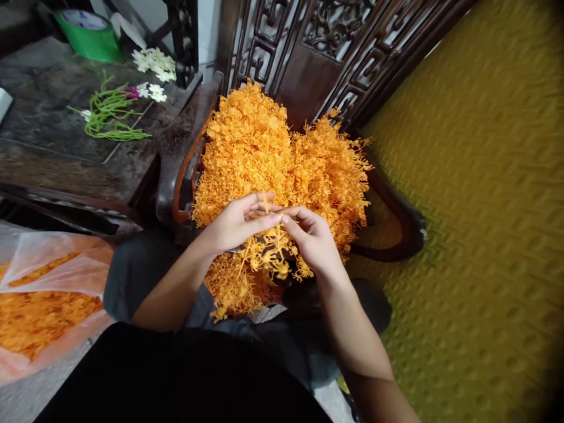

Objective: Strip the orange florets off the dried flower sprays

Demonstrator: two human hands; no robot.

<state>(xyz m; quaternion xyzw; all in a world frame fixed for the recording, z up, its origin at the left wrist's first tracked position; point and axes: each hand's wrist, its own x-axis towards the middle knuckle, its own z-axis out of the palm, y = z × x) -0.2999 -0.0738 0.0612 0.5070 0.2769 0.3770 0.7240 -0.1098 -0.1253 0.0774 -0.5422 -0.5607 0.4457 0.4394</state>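
Note:
My left hand (240,223) and my right hand (314,238) meet at their fingertips over a chair, both closed in a pinch. Between them is a sprig of small orange artificial-looking flowers (273,249), which hangs below the fingers. Exactly what each fingertip grips is partly hidden. Behind the hands, a large heap of orange flower sprigs (249,141) fills the seat of a dark carved wooden chair (308,76). More orange strands (240,282) hang beneath the hands, close to my lap.
On the dark table (48,117) at left lie a roll of green tape (90,44), green stems (112,114) and white flowers (154,63). A translucent plastic bag (44,252) with orange pieces sits on the floor at lower left. A yellow textured surface (476,205) spans the right side.

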